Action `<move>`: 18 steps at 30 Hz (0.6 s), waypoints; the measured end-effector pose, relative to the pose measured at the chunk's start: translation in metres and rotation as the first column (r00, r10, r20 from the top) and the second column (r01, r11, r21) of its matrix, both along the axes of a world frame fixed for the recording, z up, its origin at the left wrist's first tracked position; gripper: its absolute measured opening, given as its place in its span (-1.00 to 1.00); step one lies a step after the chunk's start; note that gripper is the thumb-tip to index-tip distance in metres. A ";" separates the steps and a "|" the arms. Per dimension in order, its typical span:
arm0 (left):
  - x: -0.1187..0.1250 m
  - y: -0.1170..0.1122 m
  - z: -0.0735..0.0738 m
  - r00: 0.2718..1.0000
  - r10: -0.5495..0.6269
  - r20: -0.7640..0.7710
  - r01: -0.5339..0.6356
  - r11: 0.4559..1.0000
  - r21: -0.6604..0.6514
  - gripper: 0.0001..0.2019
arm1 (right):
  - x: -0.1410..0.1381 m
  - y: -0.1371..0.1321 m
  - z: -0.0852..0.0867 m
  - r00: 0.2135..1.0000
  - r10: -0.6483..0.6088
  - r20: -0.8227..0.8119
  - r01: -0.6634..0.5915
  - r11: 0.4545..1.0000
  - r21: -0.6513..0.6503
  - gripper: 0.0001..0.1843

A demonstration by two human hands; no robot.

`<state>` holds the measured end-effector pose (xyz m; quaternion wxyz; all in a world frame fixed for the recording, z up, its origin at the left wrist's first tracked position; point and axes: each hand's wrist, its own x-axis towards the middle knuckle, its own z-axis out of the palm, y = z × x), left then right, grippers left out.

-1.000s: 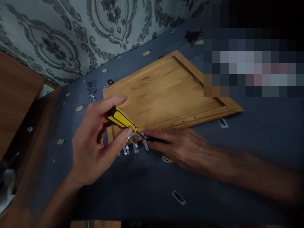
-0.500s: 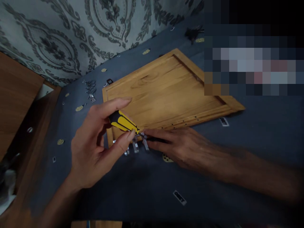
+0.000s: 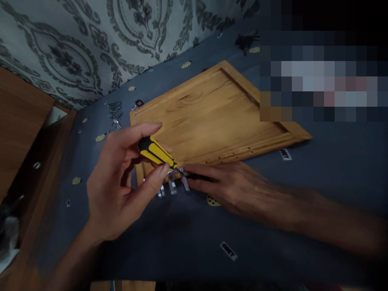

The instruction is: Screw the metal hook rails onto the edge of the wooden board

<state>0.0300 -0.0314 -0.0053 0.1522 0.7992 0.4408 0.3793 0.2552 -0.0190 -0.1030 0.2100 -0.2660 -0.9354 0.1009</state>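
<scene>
My left hand (image 3: 121, 173) grips a yellow and black screwdriver (image 3: 157, 152) low on its handle, between the thumb and the fingers behind it, while the index finger is lifted off. The screwdriver leans, its tip down at a silver metal hook (image 3: 185, 184) on the near edge of a framed wooden board (image 3: 209, 117). Pinching that hook from the right is my right hand (image 3: 239, 186), its fingertips pressed at the hook's base. A second silver hook (image 3: 172, 186) sits just left of it, and another hook (image 3: 161, 190) is partly hidden by my left thumb.
Several loose hooks (image 3: 115, 115) lie on the dark blue patterned cloth (image 3: 182, 250) at the left. A row of small dark holes runs along the board's near edge. Brown wooden furniture (image 3: 24, 125) borders the left side. The upper right is pixelated.
My left hand has shifted slightly left, and its index finger has drawn back. The screwdriver handle looks slightly turned. My right hand stays at the hook.
</scene>
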 end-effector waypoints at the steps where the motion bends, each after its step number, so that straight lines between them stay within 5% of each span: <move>1: 0.000 0.000 0.000 1.000 0.000 0.004 0.000 1.000 -0.003 -0.47 | 0.000 0.000 0.000 1.000 0.000 0.001 0.000 1.000 0.000 -0.29; 6: -0.001 0.002 0.000 0.998 0.006 -0.066 -0.003 0.999 0.046 -0.48 | 0.000 0.000 0.001 1.000 -0.009 -0.013 0.009 1.000 -0.001 -0.33; 15: 0.000 0.000 0.002 0.999 -0.042 -0.006 0.042 0.998 -0.054 -0.51 | 0.000 -0.001 0.000 1.000 -0.008 0.011 0.008 1.000 0.016 -0.30; 18: 0.000 0.001 0.001 0.998 -0.001 -0.055 0.003 1.000 0.025 -0.50 | 0.000 -0.001 0.002 1.000 -0.007 0.029 0.007 1.000 0.003 -0.32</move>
